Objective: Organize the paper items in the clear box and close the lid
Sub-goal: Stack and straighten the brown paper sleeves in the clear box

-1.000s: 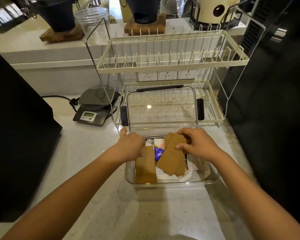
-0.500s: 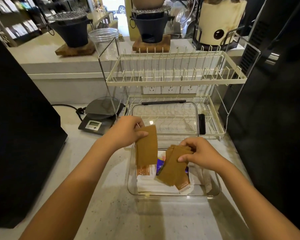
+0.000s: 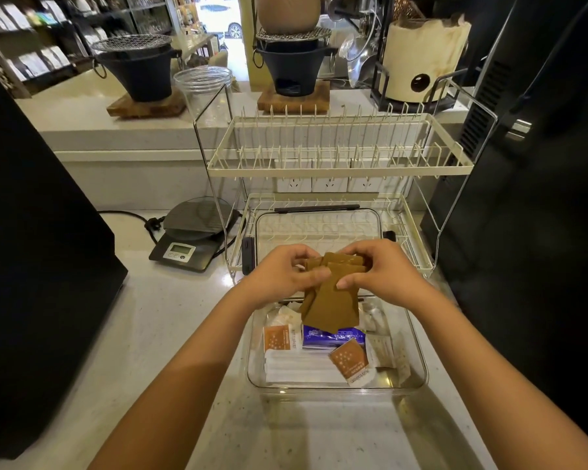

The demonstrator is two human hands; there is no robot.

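Observation:
My left hand [image 3: 280, 274] and my right hand [image 3: 382, 271] together grip a stack of brown paper packets [image 3: 331, 300], held upright above the far end of the clear box [image 3: 418, 378]. Inside the box lie white paper sheets [image 3: 299, 366], two orange-and-white sachets [image 3: 280, 337], and a blue packet [image 3: 330, 335]. The box's clear lid [image 3: 319, 228], with black clips, stands tilted open against the lower tier of the dish rack behind the box.
A white two-tier wire dish rack [image 3: 340, 164] stands right behind the box. A digital kitchen scale [image 3: 192, 239] sits at the left of it. Tall black appliances flank both sides [image 3: 38, 266]. Light counter [image 3: 184, 334] runs in front.
My left hand lifted one brown packet out of the box and brought it to the right hand's packets; both hands now hold the gathered stack above the box.

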